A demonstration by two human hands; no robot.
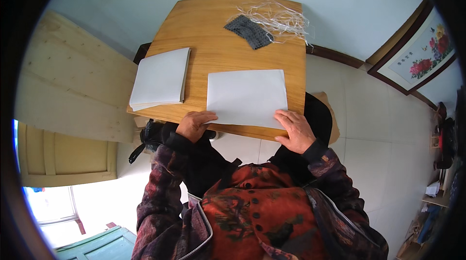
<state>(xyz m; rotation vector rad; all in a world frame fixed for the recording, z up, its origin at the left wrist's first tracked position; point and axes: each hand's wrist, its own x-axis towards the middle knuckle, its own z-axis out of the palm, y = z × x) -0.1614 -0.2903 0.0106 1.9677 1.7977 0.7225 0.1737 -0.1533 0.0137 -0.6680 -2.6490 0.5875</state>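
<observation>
I pin the light, floppy paper sheet [246, 97] (easily creased) by its near corners, left hand [194, 125] and right hand [296, 131] pressing flat on the counter [213, 22].

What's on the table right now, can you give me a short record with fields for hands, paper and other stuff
left hand: rests on near left corner of the white sheet
right hand: rests on its near right corner
sheet: lies flat at the near edge of the wooden table
paper stack: left side of table, untouched
far end: dark knitted piece beside pale loose strands
</observation>
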